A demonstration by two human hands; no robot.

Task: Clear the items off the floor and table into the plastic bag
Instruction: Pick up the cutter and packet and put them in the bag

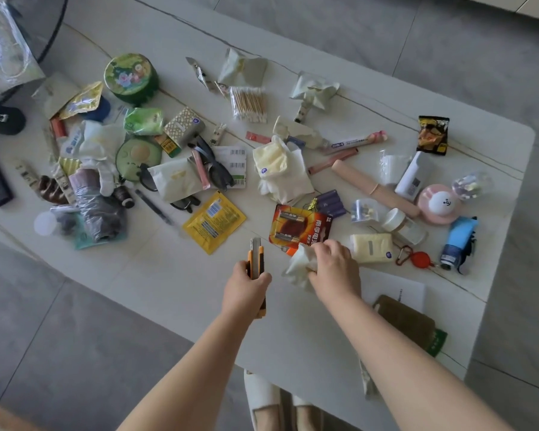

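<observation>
My left hand [246, 284] grips an orange and black utility knife [255, 255] above the near part of the white table [168, 275], its blade end pointing away from me. Just to its right, my right hand [335, 262] pinches a crumpled white tissue [297, 264] at the table surface. Directly beyond the hands lie a red battery pack [299, 228] and a yellow sachet [213, 222]. Many small items are scattered across the whole table. A clear plastic bag [3, 48] hangs at the far left corner.
A green round tin [131, 77], cotton swabs [249, 104], sunglasses [213, 164], a pale yellow tissue pack [372, 247], a blue umbrella [459, 244] and a pink lamp [437, 206] lie on the table. A brown pad on white paper [408, 318] sits near right. Grey tiled floor [59, 337] surrounds it.
</observation>
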